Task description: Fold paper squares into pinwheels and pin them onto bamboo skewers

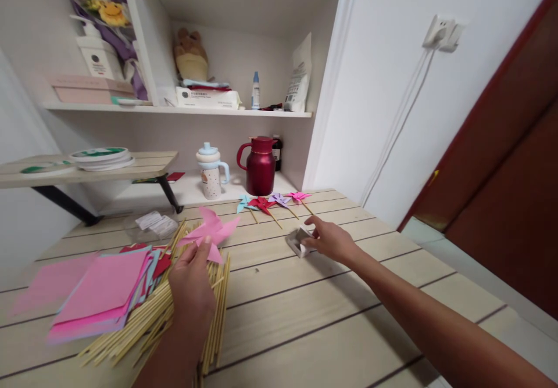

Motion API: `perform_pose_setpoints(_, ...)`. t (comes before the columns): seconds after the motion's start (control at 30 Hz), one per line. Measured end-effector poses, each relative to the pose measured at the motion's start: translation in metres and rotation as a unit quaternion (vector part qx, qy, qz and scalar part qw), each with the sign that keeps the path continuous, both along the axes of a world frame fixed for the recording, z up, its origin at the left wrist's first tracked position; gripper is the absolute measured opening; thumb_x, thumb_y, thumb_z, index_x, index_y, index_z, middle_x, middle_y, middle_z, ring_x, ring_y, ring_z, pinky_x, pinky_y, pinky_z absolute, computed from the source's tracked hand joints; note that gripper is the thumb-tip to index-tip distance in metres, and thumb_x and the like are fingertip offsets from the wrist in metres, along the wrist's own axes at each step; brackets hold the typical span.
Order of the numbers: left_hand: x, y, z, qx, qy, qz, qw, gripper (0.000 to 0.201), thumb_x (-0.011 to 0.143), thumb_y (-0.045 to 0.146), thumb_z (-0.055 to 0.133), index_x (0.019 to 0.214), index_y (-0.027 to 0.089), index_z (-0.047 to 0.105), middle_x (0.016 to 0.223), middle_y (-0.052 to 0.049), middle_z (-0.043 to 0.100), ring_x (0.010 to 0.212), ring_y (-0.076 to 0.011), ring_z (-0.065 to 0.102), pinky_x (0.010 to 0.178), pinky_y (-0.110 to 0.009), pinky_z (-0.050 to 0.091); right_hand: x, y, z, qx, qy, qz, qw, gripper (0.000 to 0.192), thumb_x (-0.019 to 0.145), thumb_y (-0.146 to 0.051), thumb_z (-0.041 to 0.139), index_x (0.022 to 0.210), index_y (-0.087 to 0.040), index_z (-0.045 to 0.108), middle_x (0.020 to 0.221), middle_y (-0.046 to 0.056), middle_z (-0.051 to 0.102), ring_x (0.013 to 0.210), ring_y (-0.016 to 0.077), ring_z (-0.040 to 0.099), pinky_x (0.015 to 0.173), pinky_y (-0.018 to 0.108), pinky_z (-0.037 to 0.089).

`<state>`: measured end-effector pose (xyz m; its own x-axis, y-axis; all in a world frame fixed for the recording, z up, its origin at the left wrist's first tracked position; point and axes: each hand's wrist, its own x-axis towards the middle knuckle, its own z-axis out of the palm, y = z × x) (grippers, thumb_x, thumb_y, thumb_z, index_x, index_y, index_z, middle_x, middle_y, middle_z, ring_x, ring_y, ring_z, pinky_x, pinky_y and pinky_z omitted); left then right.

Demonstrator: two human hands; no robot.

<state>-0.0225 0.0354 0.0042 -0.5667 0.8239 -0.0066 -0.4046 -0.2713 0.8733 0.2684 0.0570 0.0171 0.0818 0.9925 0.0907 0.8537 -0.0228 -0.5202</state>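
My left hand (192, 286) holds a folded pink paper pinwheel (210, 232) above a pile of thin bamboo sticks (174, 312) on the wooden table (305, 318). My right hand (332, 240) reaches forward with its fingers on a small white box (299, 241) lying on the table. Beyond the box, several finished pinwheels on sticks (272, 202) in teal, red, purple and pink lie in a row. A stack of pink and coloured paper squares (102, 289) sits to the left of the sticks.
A dark red jug (260, 166) and a lidded child's cup (211, 172) stand at the back of the table. A side shelf holds plates (101, 157). Shelves above carry bottles, a box and a soft toy. A wall socket (442, 32) and a brown door are at the right.
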Motion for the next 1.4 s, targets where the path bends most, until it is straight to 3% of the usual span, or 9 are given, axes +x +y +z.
perform_pose_setpoints(0.07, -0.002, 0.001, 0.001, 0.002, 0.004, 0.007, 1.000, 0.022, 0.064, 0.024, 0.080, 0.083, 0.014, 0.072, 0.077, -0.001, 0.070, 0.073, -0.0151, 0.067, 0.069, -0.029, 0.055, -0.012, 0.007, 0.002, 0.011, 0.000, -0.004, 1.000, 0.024, 0.081, -0.029, 0.066, 0.104, -0.022, 0.066, 0.077, 0.003, 0.070, 0.060, 0.0178, 0.062, 0.055, 0.026, 0.036)
perform_pose_setpoints(0.13, -0.003, 0.002, 0.002, 0.006, 0.007, 0.012, 1.000, 0.021, 0.065, 0.025, 0.079, 0.082, 0.015, 0.073, 0.076, -0.001, 0.070, 0.073, -0.0151, 0.067, 0.070, -0.029, 0.055, -0.028, 0.015, 0.005, 0.023, 0.015, 0.011, 1.000, 0.018, 0.082, -0.024, 0.064, 0.099, -0.023, 0.065, 0.073, 0.000, 0.070, 0.051, 0.0140, 0.059, 0.052, 0.024, 0.035)
perform_pose_setpoints(0.43, -0.003, 0.003, -0.004, -0.011, 0.028, 0.002, 1.000, 0.030, 0.064, 0.031, 0.082, 0.089, 0.015, 0.075, 0.082, -0.002, 0.073, 0.075, -0.0144, 0.064, 0.071, -0.028, 0.051, -0.114, 0.068, 0.008, 0.052, 0.120, 0.071, 0.989, 0.030, 0.082, -0.028, 0.069, 0.110, -0.023, 0.062, 0.074, -0.001, 0.071, 0.050, 0.0133, 0.061, 0.053, 0.024, 0.041)
perform_pose_setpoints(0.53, -0.003, 0.006, -0.008, -0.021, 0.026, 0.005, 0.999, 0.031, 0.063, 0.030, 0.081, 0.089, 0.015, 0.076, 0.083, -0.002, 0.073, 0.076, -0.0147, 0.064, 0.074, -0.029, 0.051, -0.113, 0.072, -0.003, 0.042, 0.175, 0.089, 0.980, 0.031, 0.092, -0.037, 0.055, 0.119, -0.022, 0.057, 0.080, 0.001, 0.072, 0.049, 0.0124, 0.061, 0.050, 0.023, 0.045)
perform_pose_setpoints(0.63, -0.001, 0.006, -0.008, -0.024, 0.018, 0.000, 1.000, 0.030, 0.064, 0.029, 0.080, 0.090, 0.015, 0.076, 0.085, -0.003, 0.074, 0.077, -0.0141, 0.065, 0.078, -0.029, 0.050, -0.096, 0.060, -0.016, 0.041, 0.204, 0.104, 0.973, 0.026, 0.095, -0.034, 0.047, 0.111, -0.019, 0.061, 0.084, 0.003, 0.069, 0.054, 0.0120, 0.061, 0.050, 0.023, 0.047)
perform_pose_setpoints(0.77, 0.009, -0.002, -0.003, -0.019, 0.022, -0.041, 0.999, 0.031, 0.065, 0.032, 0.080, 0.090, 0.014, 0.076, 0.084, -0.004, 0.075, 0.077, -0.0147, 0.065, 0.078, -0.028, 0.049, -0.075, 0.030, -0.027, 0.006, 0.213, 0.194, 0.958, 0.021, 0.090, -0.030, 0.055, 0.091, -0.016, 0.070, 0.068, 0.001, 0.066, 0.056, 0.0136, 0.060, 0.053, 0.025, 0.048)
perform_pose_setpoints(0.93, 0.021, -0.014, 0.004, -0.014, 0.047, -0.068, 0.996, 0.029, 0.064, 0.034, 0.081, 0.084, 0.013, 0.077, 0.075, -0.002, 0.073, 0.072, -0.0157, 0.064, 0.070, -0.026, 0.048, -0.073, 0.010, -0.031, 0.023, 0.199, 0.301, 0.932, 0.013, 0.084, -0.027, 0.068, 0.092, -0.022, 0.078, 0.094, 0.005, 0.070, 0.086, 0.0184, 0.065, 0.081, 0.031, 0.052)
perform_pose_setpoints(1.07, 0.020, -0.015, 0.005, -0.015, 0.065, -0.053, 0.996, 0.024, 0.066, 0.031, 0.079, 0.083, 0.014, 0.077, 0.071, 0.000, 0.071, 0.068, -0.0136, 0.061, 0.066, -0.024, 0.046, -0.079, 0.010, -0.032, 0.047, 0.189, 0.344, 0.919, 0.016, 0.087, -0.024, 0.067, 0.098, -0.025, 0.078, 0.099, 0.006, 0.067, 0.093, 0.0194, 0.064, 0.090, 0.034, 0.049)
perform_pose_setpoints(1.4, 0.021, -0.012, 0.002, -0.021, 0.081, -0.058, 0.995, 0.024, 0.065, 0.032, 0.078, 0.080, 0.013, 0.076, 0.071, -0.002, 0.071, 0.067, -0.0144, 0.060, 0.064, -0.024, 0.046, -0.086, 0.010, -0.034, 0.056, 0.166, 0.386, 0.906, 0.020, 0.092, -0.021, 0.061, 0.102, -0.027, 0.078, 0.094, 0.005, 0.069, 0.091, 0.0180, 0.063, 0.087, 0.031, 0.050)
